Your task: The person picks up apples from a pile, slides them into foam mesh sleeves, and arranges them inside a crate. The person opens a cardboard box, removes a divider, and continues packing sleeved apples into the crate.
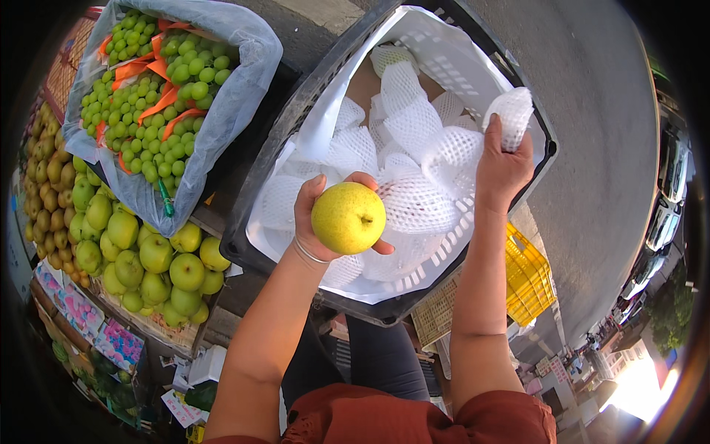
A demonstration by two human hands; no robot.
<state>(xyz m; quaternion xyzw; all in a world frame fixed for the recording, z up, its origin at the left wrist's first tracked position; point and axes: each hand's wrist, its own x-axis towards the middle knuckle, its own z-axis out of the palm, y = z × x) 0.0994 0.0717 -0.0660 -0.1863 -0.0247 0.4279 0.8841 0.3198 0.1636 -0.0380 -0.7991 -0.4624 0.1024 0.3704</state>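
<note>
A round yellow-green fruit (348, 218), perhaps a pear or an apple, rests in my left hand (316, 222), its stem end showing. My right hand (503, 161) grips a white foam net sleeve (509, 116) above the right side of a black plastic crate (541, 119). Whether that sleeve holds anything cannot be seen. White paper lines the crate, and several white foam net sleeves (410, 127) lie in it below my hands. A reddish thing shows through one sleeve (416, 201); a greenish fruit (394, 55) sits in another at the far end.
On the left, green grapes (147, 111) fill a container with a pale blue liner (244, 33). Green apples (158, 255) and brown kiwi-like fruit (50, 194) are piled beside it. A yellow plastic crate (530, 277) stands at the right, next to the road (599, 155).
</note>
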